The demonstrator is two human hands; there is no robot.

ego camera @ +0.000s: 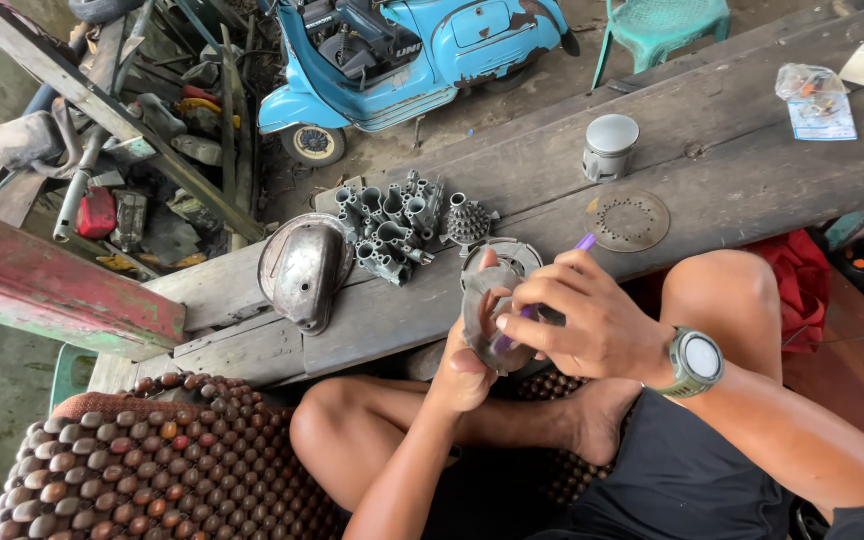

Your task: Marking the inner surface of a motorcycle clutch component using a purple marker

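My left hand [464, 365] has its grip closed around a grey metal part [484, 322], holding it up on edge above my crossed legs, its flat face turned toward my right hand. My right hand [592, 322] pinches a purple brush [585, 242], the handle slanting up and away from the grip, the working end down against the part's face. Beyond both grips, on the wooden surface [732, 170], lie a cluster of small metal fittings [392, 225] and a rounded cover [302, 270].
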